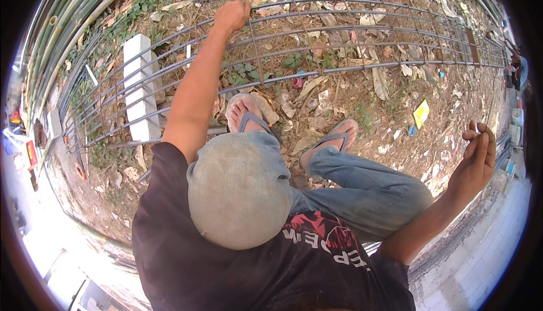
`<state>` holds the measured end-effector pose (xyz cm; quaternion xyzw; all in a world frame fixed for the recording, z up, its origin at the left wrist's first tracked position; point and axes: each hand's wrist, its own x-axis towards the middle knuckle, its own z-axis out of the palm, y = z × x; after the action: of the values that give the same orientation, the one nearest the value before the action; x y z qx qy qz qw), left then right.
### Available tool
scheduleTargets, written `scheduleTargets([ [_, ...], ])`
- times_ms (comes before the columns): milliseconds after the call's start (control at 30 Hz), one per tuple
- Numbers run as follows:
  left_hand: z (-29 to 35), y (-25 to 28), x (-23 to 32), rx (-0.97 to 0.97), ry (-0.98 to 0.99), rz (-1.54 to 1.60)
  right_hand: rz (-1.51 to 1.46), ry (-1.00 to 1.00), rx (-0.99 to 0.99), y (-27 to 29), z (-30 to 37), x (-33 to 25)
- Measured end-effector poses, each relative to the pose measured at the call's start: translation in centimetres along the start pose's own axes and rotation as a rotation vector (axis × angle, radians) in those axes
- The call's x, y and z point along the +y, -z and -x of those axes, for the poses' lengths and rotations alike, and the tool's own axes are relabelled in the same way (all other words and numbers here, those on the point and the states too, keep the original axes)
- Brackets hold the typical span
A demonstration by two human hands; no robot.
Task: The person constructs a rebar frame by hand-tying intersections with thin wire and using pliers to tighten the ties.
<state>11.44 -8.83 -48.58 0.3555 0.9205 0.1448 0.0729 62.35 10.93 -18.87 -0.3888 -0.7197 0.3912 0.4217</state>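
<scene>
A long cage of steel bars (362, 67) lies across dry, leaf-strewn ground. My left hand (233, 15) reaches far forward and is closed around the cage's top bar, near a thin tie ring. My right hand (478, 161) is raised out to the right, away from the cage, with its fingers half curled. I cannot make out anything between them. A grey cap (237, 189), a black shirt and blue jeans fill the lower middle. Feet in flip-flops (331, 141) stand just in front of the cage.
A white concrete block (138, 84) sits under the cage's left end. Green poles (73, 5) lie stacked at the upper left. A yellow wrapper (421, 113) and litter lie on the ground. Pale concrete blocks (492, 243) and more steel bars line the right edge.
</scene>
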Motion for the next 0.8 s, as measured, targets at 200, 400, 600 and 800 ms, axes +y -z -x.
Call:
scheduleTargets([
  [200,-0.5,2.1,2.3,-0.020,-0.055,0.020,-0.035,-0.054,0.021,-0.4,0.2,-0.6],
  [400,-3.6,1.6,7.8,-0.084,-0.182,0.200,-0.043,-0.016,-0.014,-1.0,0.5,-1.3],
  [600,-4.6,-0.8,10.5,-0.163,-0.276,0.451,-0.074,-0.035,0.016,-0.6,0.4,-1.8],
  [800,-3.5,-1.6,10.9,-0.042,-0.184,0.460,-0.059,-0.004,0.007,-0.3,1.0,-2.8],
])
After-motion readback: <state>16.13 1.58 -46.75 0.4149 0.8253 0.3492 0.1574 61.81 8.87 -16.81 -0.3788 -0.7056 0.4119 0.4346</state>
